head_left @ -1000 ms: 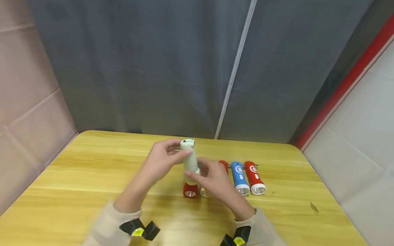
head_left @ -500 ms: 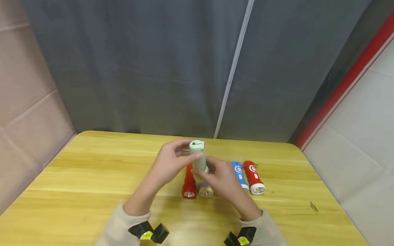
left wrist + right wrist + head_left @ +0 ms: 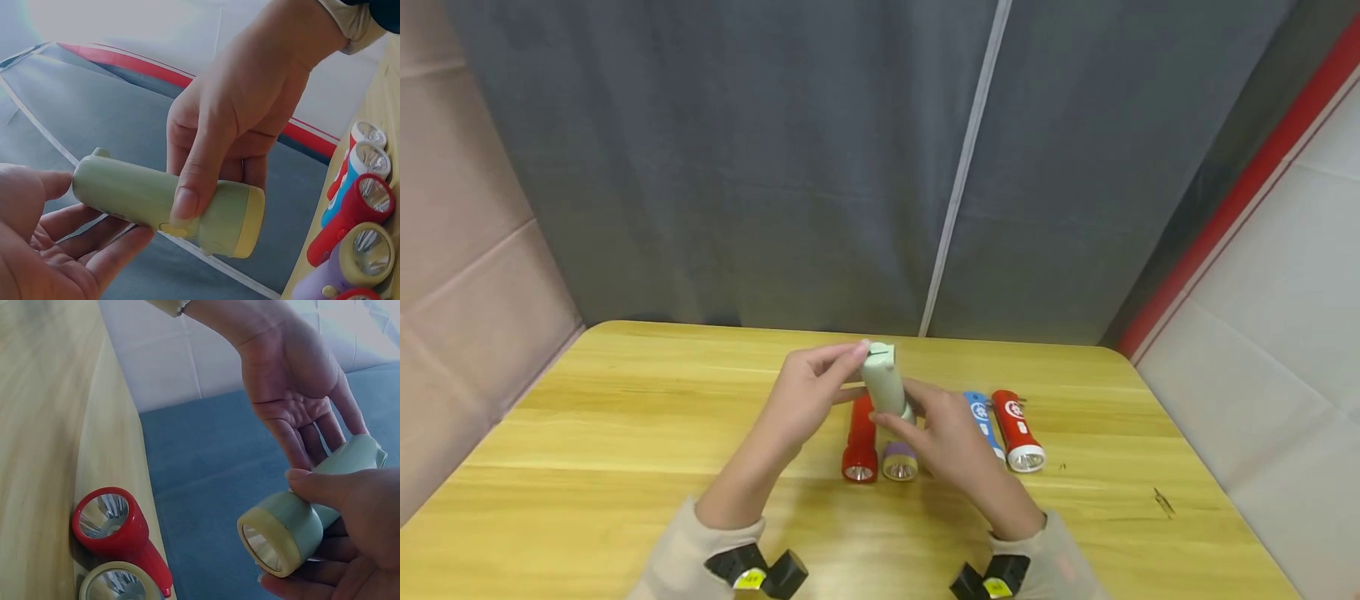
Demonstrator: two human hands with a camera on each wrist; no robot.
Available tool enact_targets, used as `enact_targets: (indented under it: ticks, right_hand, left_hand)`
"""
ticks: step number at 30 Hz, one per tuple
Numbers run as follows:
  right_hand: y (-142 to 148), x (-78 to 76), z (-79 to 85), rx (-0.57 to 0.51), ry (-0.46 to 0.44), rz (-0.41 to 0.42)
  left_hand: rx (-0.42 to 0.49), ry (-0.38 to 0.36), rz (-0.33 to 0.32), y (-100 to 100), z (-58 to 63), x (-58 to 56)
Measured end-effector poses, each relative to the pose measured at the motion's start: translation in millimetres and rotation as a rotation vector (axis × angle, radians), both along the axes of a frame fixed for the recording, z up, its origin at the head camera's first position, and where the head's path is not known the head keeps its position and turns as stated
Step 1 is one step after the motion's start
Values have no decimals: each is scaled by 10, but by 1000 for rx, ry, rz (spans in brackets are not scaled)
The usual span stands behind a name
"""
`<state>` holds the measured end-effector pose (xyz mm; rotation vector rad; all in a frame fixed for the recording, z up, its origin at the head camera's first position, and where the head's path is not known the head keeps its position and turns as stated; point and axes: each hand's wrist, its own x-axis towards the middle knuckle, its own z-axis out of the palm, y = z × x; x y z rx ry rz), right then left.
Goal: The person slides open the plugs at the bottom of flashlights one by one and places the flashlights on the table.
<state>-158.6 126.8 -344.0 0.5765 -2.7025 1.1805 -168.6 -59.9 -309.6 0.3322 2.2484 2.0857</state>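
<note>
A pale green flashlight [image 3: 883, 385] with a yellow rim is held in the air above the table. My right hand [image 3: 951, 429] grips it near the head, its thumb [image 3: 190, 187] lying along the body by the yellow switch. My left hand [image 3: 805, 396] is at the tail end, with the thumb touching the end and its loosely extended fingers [image 3: 119, 250] along the underside. In the right wrist view the lens [image 3: 262, 547] looks unlit.
Several flashlights lie in a row on the wooden table [image 3: 625, 467]: a red one [image 3: 860, 450], a purple one with a cream rim [image 3: 899, 462], a blue one [image 3: 981, 417], a red-and-white one [image 3: 1018, 433]. Another red one [image 3: 350, 219] is hidden behind my right hand in the head view.
Both hands have carried the green flashlight a little to the right. My left thumb has moved from the flashlight's side up to its tail end. The flashlight's tilt has shifted slightly.
</note>
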Motion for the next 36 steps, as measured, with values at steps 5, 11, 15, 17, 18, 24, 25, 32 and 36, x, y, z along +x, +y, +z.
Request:
enact_targets:
  ticks: [5, 11, 15, 17, 18, 24, 25, 32, 36]
  right_hand:
    - [5, -2, 8, 27, 82, 23]
    - [19, 9, 9, 47, 124, 31]
    - [28, 19, 13, 59, 130, 26]
    - [32, 23, 15, 63, 135, 28]
    - [32, 23, 15, 65, 134, 30]
    - [45, 26, 26, 77, 119, 26]
    - [49, 27, 30, 79, 116, 26]
    - [62, 43, 52, 92, 76, 30]
    - [63, 51, 60, 99, 36, 16]
  left_hand:
    - [41, -33, -10, -26, -3, -13]
    - [56, -42, -38, -45, 3, -22]
    - [67, -48, -76, -73, -8, -31]
    - [75, -50, -94, -85, -15, -35]
    - [77, -52, -99, -89, -21, -41]
    - [109, -61, -120, -97, -36, -55]
    - [116, -61, -126, -97, -37, -56]
    - [136, -101, -137, -100, -55, -68]
    - [137, -123, -143, -96, -59, -71]
